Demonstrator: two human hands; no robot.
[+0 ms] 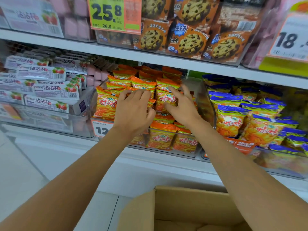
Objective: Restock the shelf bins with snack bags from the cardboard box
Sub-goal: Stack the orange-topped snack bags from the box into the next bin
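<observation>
Orange snack bags (106, 104) fill a clear plastic shelf bin (199, 97) on the middle shelf. Both my hands are inside that bin. My left hand (135, 110) has its fingers curled over the tops of the bags in the middle row, thumb beside a small bag. My right hand (182, 105) grips an upright orange bag (164, 98), fingers over its top and thumb across its front. The open cardboard box (166, 204) stands below my arms at the bottom edge; its inside is mostly hidden.
To the right, a bin holds blue-and-yellow snack bags (233, 119). White strawberry boxes (55, 90) fill the bin on the left. Cookie packs (191, 42) and price signs (108, 14) sit on the shelf above. Pale floor tiles lie at lower left.
</observation>
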